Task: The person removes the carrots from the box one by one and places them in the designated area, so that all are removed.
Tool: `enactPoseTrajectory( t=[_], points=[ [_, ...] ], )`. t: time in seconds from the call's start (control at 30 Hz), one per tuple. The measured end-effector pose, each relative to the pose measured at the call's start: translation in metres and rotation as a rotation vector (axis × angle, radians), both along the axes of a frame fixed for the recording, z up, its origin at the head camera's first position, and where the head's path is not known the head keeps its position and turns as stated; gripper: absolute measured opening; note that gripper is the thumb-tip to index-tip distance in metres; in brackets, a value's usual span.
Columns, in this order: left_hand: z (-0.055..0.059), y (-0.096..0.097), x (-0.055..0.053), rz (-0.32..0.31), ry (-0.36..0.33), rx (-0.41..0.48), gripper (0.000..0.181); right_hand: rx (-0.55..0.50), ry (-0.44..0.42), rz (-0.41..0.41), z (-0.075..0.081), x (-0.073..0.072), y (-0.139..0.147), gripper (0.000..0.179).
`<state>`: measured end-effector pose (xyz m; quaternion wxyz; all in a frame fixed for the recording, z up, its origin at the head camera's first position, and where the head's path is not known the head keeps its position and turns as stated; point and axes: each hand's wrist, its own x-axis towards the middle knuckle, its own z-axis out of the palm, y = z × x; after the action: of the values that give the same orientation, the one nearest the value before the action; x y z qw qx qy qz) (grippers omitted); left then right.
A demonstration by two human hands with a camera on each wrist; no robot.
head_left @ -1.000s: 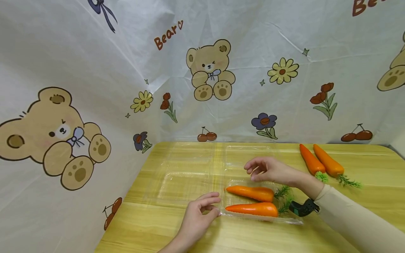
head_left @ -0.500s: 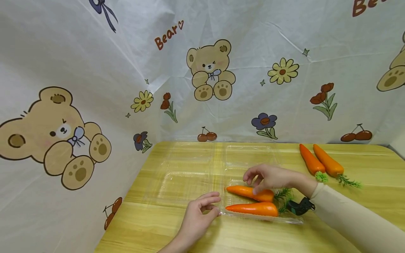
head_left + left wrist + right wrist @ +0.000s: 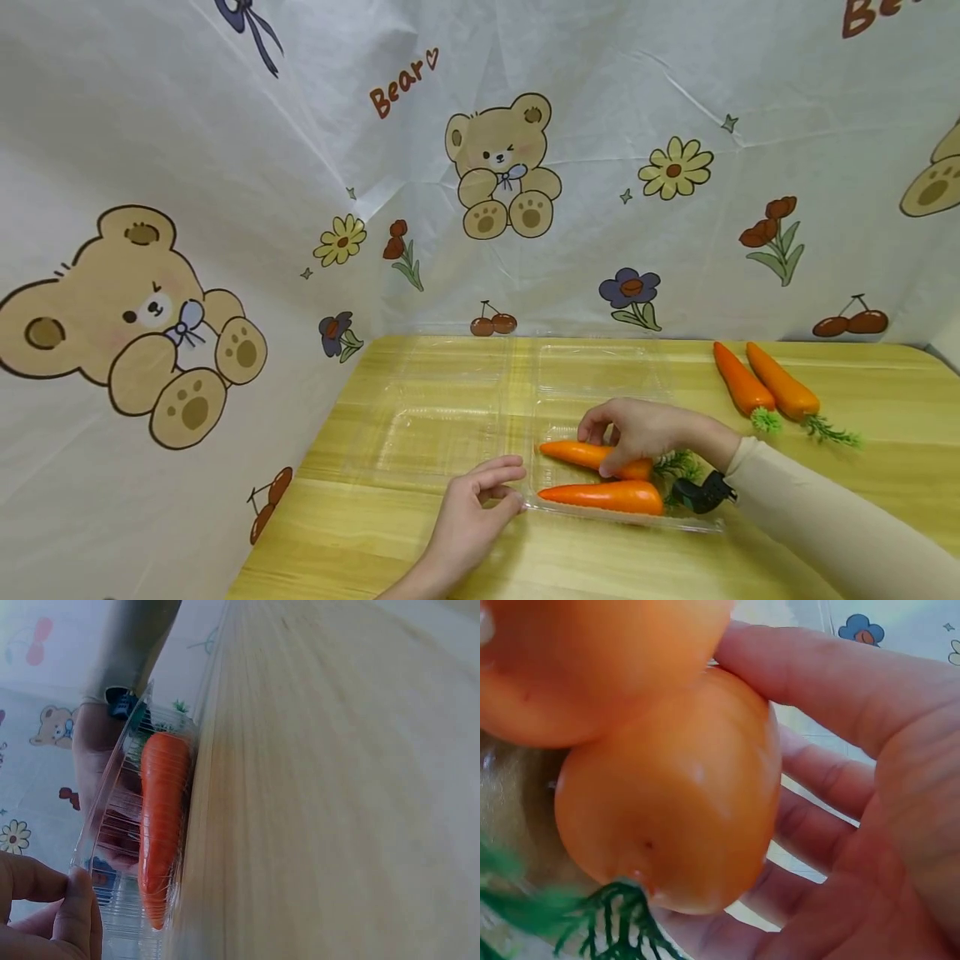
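In the head view, two orange carrots with green tops lie side by side in a clear plastic container. My right hand reaches over the farther carrot and grips its thick part between thumb and fingers. In the right wrist view this carrot sits inside the curled fingers, touching the nearer carrot. Closer to me, the nearer carrot lies along the container's front wall. My left hand pinches the container's front left corner; the left wrist view shows thumb and finger on the rim.
Two more carrots, one redder and one orange, lie at the back right of the wooden table. Another clear container stands open on the left. A printed bear cloth hangs behind and at the left.
My right hand has come down from above the container onto the farther carrot, and its thumb and fingers now close round it. My left hand stays at the corner.
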<state>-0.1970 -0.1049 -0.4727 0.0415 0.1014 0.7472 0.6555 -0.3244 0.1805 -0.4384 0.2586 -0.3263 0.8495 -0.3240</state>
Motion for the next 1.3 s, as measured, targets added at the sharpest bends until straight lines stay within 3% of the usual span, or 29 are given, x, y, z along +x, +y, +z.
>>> enactPoseTrajectory(
  t=[0.27, 0.57, 0.8, 1.03, 1.3],
  points=[
    [0.000, -0.001, 0.000, 0.005, -0.005, -0.002, 0.033, -0.019, 0.081, 0.010, 0.004, 0.000, 0.000, 0.041],
    [0.001, -0.002, 0.000, 0.015, 0.010, -0.020, 0.033, -0.066, 0.100, -0.064, 0.024, -0.002, 0.008, 0.046],
    [0.001, -0.002, 0.000, 0.007, 0.020, -0.019, 0.033, -0.154, 0.052, -0.202, 0.038, -0.003, 0.024, 0.050],
    [0.000, -0.001, 0.000, 0.000, 0.017, -0.008, 0.035, -0.163, 0.018, -0.364, 0.048, -0.007, 0.050, 0.058],
    [-0.001, 0.000, 0.000, 0.000, 0.023, -0.013, 0.032, -0.205, -0.035, -0.464, 0.053, -0.020, 0.094, 0.065]
  ],
)
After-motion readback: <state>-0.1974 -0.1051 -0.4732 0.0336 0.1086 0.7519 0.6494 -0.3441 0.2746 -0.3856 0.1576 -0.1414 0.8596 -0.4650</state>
